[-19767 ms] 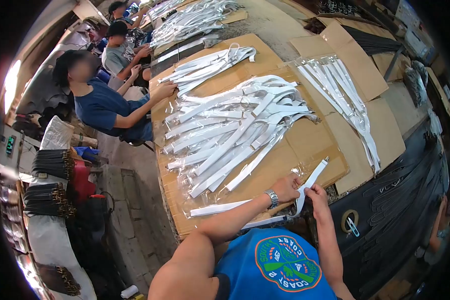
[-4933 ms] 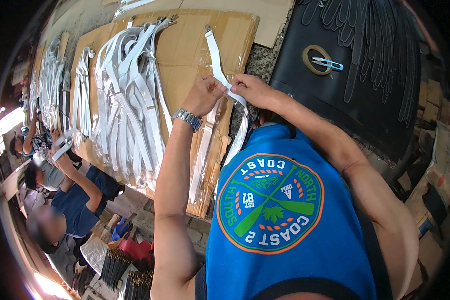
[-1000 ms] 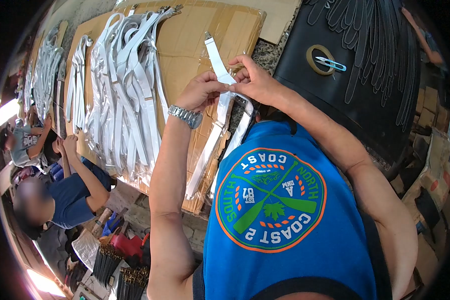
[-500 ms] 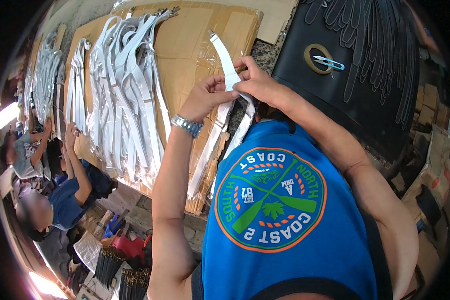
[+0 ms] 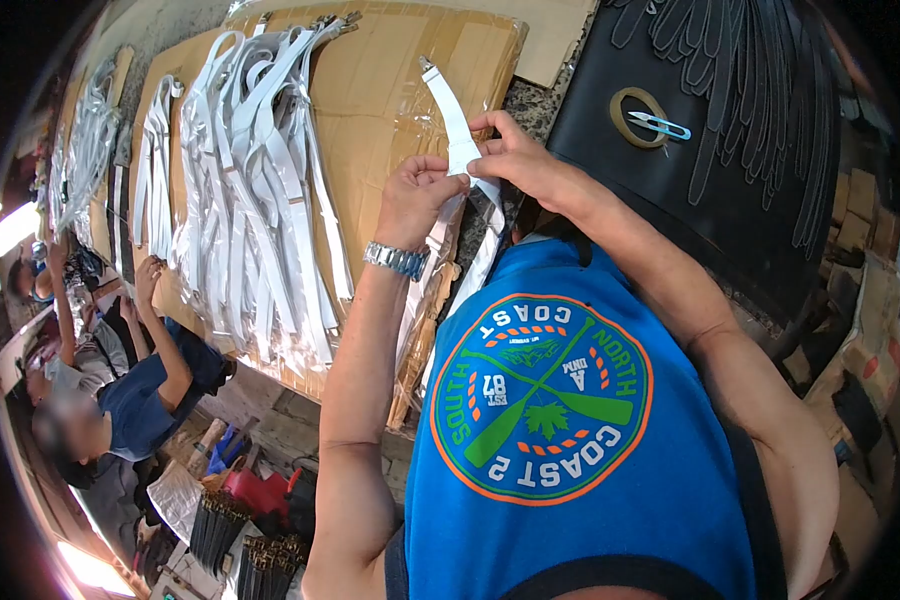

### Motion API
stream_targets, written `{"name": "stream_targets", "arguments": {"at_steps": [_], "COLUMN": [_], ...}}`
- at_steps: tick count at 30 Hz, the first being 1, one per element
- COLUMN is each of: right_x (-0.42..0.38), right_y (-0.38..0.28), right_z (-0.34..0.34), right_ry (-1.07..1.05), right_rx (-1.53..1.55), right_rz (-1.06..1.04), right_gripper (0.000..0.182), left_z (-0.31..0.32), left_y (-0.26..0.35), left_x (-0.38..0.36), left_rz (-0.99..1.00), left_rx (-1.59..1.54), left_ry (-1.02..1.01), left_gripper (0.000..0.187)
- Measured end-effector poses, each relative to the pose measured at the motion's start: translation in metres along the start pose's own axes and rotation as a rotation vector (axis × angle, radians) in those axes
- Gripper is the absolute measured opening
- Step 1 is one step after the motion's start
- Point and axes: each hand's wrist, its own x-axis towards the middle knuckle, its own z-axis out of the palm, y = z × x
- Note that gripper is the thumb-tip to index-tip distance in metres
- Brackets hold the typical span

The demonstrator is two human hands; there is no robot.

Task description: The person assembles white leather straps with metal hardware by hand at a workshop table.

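A pair of white suspenders (image 5: pixel 445 100) hangs between my two hands, its metal clip (image 5: pixel 426 64) at the far end over the cardboard. My left hand (image 5: pixel 420 195), with a metal watch on the wrist, pinches it from the left below its white joining patch (image 5: pixel 461 157). From the right, my right hand (image 5: pixel 515 158) grips the same patch's edge between thumb and fingers. Below my hands the straps run down towards my body, partly hidden by my left forearm. Left of them, a pile of white suspenders (image 5: pixel 245 170) lies on the cardboard (image 5: pixel 370 110), some under clear plastic.
To the right, a black surface (image 5: pixel 600 120) bears a tape roll (image 5: pixel 622 97), thread snips (image 5: pixel 660 126) and several dark straps (image 5: pixel 735 90). On the left, a co-worker in dark blue (image 5: pixel 155 395) reaches to the cardboard. Bundled dark straps (image 5: pixel 215 530) stand lower left.
My left forearm and wrist have shifted right and slightly down, while both hands keep hold of the suspenders. The co-workers at left have moved their arms a little.
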Motion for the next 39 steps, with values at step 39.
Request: {"name": "stream_targets", "arguments": {"at_steps": [39], "right_x": [-0.209], "right_y": [0.133], "right_z": [-0.123], "right_ry": [0.783], "right_rx": [-0.516], "right_rz": [0.110], "right_gripper": [0.022], "left_z": [-0.030], "left_y": [-0.022], "left_x": [0.033], "left_rz": [0.005], "left_rx": [0.138], "left_ry": [0.147], "left_gripper": [0.023]}}
